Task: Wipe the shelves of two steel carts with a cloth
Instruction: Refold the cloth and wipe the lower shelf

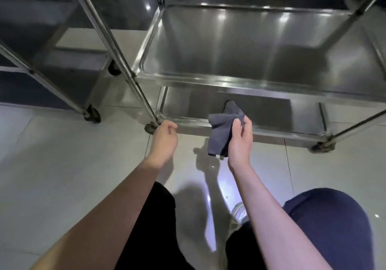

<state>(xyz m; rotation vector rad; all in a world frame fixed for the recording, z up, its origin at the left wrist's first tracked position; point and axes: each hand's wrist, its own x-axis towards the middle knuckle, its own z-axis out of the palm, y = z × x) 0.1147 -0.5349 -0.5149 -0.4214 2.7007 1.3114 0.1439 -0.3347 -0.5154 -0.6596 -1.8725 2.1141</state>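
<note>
- A grey cloth (222,131) is being gripped by the right hand (240,142), thumb over the fabric, in front of the lower shelf (271,113) of the near steel cart (250,77).
- The left hand (164,142) is being held loosely curled with nothing in it, just beside the cart's front-left caster (150,128).
- Nothing but reflections is being carried by the middle shelf (240,46).
- A second steel cart (52,46) is being seen at the left, on the tiled floor (62,165).

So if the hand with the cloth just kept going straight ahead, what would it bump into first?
Probably the front rim of the cart's bottom shelf, just beyond the right hand and its grey cloth; depth is hard to judge.
</note>
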